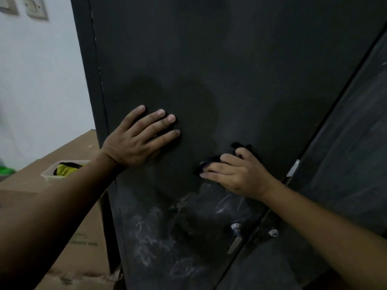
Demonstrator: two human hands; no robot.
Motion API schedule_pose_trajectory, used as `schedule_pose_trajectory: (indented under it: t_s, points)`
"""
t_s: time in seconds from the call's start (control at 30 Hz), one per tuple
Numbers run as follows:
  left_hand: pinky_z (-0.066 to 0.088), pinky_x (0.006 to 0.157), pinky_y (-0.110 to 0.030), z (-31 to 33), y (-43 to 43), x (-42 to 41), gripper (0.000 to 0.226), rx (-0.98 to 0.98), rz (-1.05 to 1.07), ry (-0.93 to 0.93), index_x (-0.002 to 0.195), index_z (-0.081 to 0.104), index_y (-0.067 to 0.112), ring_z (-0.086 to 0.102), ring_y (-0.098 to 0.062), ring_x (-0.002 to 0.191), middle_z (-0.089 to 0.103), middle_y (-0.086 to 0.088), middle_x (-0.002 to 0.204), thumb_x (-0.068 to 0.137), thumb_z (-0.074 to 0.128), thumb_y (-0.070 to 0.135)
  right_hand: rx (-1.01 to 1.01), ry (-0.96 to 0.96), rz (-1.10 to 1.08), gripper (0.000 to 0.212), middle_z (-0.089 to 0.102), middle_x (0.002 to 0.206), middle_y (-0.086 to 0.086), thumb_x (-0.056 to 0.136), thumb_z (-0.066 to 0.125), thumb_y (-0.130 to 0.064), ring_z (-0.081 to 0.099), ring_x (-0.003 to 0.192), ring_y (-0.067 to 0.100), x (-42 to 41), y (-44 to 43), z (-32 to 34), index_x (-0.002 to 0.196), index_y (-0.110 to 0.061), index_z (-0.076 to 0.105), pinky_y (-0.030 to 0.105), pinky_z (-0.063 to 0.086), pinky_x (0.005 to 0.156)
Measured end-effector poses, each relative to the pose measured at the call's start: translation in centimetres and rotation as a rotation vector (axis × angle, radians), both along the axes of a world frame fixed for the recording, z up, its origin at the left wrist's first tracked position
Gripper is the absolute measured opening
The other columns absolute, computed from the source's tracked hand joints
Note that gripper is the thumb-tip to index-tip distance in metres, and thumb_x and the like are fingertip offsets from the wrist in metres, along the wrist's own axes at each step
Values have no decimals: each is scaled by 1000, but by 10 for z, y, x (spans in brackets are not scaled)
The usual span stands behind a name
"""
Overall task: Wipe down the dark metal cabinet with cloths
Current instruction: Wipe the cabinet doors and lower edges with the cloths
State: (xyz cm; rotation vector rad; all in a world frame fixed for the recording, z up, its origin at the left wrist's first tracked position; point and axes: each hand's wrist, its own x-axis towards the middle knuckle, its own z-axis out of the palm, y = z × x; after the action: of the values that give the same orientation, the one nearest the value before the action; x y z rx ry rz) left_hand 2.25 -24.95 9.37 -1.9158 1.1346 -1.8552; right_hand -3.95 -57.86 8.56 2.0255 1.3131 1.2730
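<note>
The dark metal cabinet (230, 59) fills most of the head view, its left door facing me. My left hand (136, 139) rests flat on that door, fingers straight and spread. My right hand (236, 172) presses a dark cloth (209, 162) against the door lower and to the right; the cloth shows only around the fingers. Below the hands the door bears whitish smears and scratches (150, 231). Two small silver knobs (235, 227) (273, 232) and a metal handle (234, 244) sit near the seam between the doors.
Brown cardboard boxes (79, 237) stand left of the cabinet. On top of them is a pale tub (50, 172) holding a yellow and black cloth (65, 168). A white wall (41, 80) with switch plates (35, 7) is behind. The right cabinet door (356, 143) angles away.
</note>
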Motion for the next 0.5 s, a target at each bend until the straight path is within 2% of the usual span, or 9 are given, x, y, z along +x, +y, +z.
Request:
schedule_pose_trajectory:
  t_s: [0.1,0.17,0.23,0.3,0.4,0.5]
  points:
    - [38,109,-52,1,0,0,38,8,-12,-2,139,59,18,48,-31,135,53,-13,145,104,47,26,-139,46,-8,22,70,110,-15,91,63,-21,61,93,18,-6,0,7,104,-32,76,37,36,81]
    - [41,107,-53,2,-1,-2,37,3,-29,1,137,61,18,52,-32,133,54,-13,144,104,48,26,-41,-23,-2,18,71,105,-14,92,63,-21,58,92,18,-10,1,19,99,-30,76,38,37,82]
    - [42,105,-53,2,-1,-2,36,-2,-37,-5,135,62,17,54,-33,131,55,-14,142,104,47,26,192,-109,-37,22,71,113,-16,96,59,-22,57,90,18,-11,-5,26,108,-31,75,39,37,81]
    - [41,107,-53,3,-1,-3,37,-7,-39,-8,136,62,17,53,-33,132,54,-14,143,103,48,27,364,-117,-110,32,65,128,-18,100,55,-22,56,92,20,-12,-17,21,126,-33,69,41,38,81]
    - [38,110,-53,1,-1,-1,38,-9,-41,-4,138,60,16,50,-32,133,52,-14,145,102,50,27,305,-122,-179,43,60,136,-18,99,55,-24,54,94,20,-14,-35,-6,140,-35,57,40,39,78]
    - [37,111,-52,1,-1,-1,40,-9,-47,-9,139,59,16,50,-33,133,51,-14,146,101,55,28,234,-121,-198,40,64,131,-16,99,55,-24,55,93,20,-18,-47,-29,138,-34,59,38,40,76]
